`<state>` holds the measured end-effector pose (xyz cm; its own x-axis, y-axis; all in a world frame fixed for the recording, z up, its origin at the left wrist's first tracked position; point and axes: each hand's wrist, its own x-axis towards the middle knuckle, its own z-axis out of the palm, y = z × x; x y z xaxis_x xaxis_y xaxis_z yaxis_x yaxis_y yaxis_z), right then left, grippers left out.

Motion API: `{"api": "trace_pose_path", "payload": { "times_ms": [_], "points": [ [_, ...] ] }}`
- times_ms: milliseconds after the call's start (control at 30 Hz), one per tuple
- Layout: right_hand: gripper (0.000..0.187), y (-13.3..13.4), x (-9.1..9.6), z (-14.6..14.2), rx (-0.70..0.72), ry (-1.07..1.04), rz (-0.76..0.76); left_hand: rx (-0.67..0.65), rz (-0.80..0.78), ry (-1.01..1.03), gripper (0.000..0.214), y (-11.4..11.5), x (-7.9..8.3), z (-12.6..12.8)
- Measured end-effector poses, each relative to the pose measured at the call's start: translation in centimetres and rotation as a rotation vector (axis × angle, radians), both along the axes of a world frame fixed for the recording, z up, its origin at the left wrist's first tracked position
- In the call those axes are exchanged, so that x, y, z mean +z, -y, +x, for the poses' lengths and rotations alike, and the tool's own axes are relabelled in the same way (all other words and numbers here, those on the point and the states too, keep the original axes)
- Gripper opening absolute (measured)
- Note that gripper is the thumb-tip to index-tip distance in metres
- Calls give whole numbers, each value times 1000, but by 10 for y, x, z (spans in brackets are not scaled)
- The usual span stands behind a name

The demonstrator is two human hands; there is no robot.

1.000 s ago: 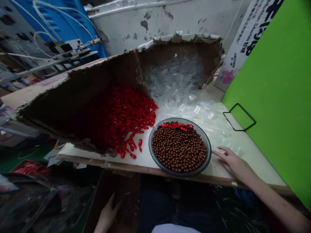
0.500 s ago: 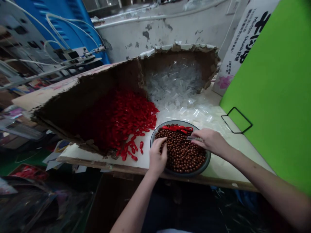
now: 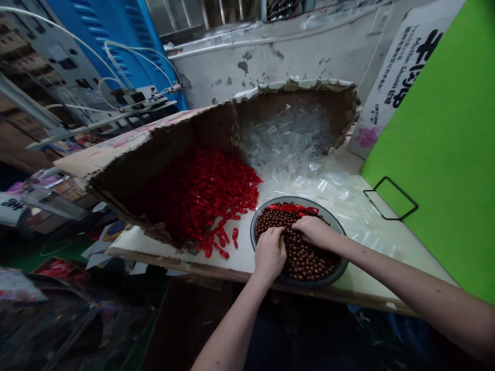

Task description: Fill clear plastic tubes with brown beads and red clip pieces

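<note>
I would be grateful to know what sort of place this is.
Probably a small workshop: a bowl of brown balls stands on the worktop, red pieces and clear pieces spill from torn cardboard, and a machine with tubes stands beyond.

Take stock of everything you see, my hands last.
Flat tabletop: one, white, centre
Round bowl: one, grey, front of tabletop
Round beads: countless, brown, in bowl
Torn-edged cardboard bins: apparently two, brown, behind bowl
Glossy oblong plastic pieces: countless, red, spilling from left bin, several in bowl
Plastic pieces: countless, clear, spilling from right bin
Flat panel: one, green, far right
Bent wire frame: one, black, by green panel
Printed cardboard box: one, white, behind green panel
Peeling wall: one, white, background
Louvred panel: one, blue, upper left
Clutter: uncounted, mixed, left
Left hand: one, bare, over beads
Right hand: one, bare, over bowl, grip contents hidden
</note>
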<state>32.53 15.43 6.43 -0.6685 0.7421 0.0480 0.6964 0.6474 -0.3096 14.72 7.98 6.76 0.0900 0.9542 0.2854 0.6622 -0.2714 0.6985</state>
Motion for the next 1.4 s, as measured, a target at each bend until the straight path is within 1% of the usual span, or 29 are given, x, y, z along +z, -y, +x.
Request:
{"api": "trace_pose_path", "payload": {
  "times_ms": [100,200,267,400,433,533,600,667,733,800,900,967,1033,1100,1167,1267,1333,1400],
  "points": [
    [25,-2,-1,5,-45,-171,-123,-6,-10,-8,32,0,-2,-1],
    [24,1,0,8,-68,-328,-227,5,-4,57,32,-1,-3,-3],
    [27,4,4,9,-78,-447,-308,16,14,117,32,-1,-2,-5],
    [34,12,18,12,-182,-860,-623,40,59,222,30,-1,4,-5],
    [35,14,21,13,-213,-946,-681,43,65,239,30,-1,5,-4],
    [36,19,32,15,-263,-1052,-715,26,54,305,28,-3,11,2],
    [35,22,38,15,-260,-1074,-699,-48,-15,401,30,-6,15,10],
    [34,23,45,14,-241,-1085,-686,-155,-122,549,37,-10,19,18],
    [33,25,52,13,-226,-1101,-670,-220,-201,693,40,-13,24,25],
    [35,27,59,14,-228,-1100,-658,-229,-228,789,38,-16,30,30],
    [40,29,69,19,-249,-1112,-661,-229,-269,873,36,-18,42,30],
    [40,30,76,24,-272,-1128,-643,-235,-303,899,38,-17,51,28],
    [39,30,82,30,-283,-1115,-585,-256,-318,893,40,-16,57,24],
    [36,29,89,34,-245,-1041,-520,-290,-328,873,41,-14,61,22],
    [33,29,99,36,-161,-925,-480,-320,-351,864,41,-12,62,20],
    [25,28,113,37,-56,-763,-476,-344,-414,866,41,-9,62,17],
    [21,28,121,38,-40,-668,-503,-357,-442,862,42,-8,62,16],
    [22,26,126,40,-50,-585,-549,-381,-457,858,41,-7,61,14]
  ]
}}
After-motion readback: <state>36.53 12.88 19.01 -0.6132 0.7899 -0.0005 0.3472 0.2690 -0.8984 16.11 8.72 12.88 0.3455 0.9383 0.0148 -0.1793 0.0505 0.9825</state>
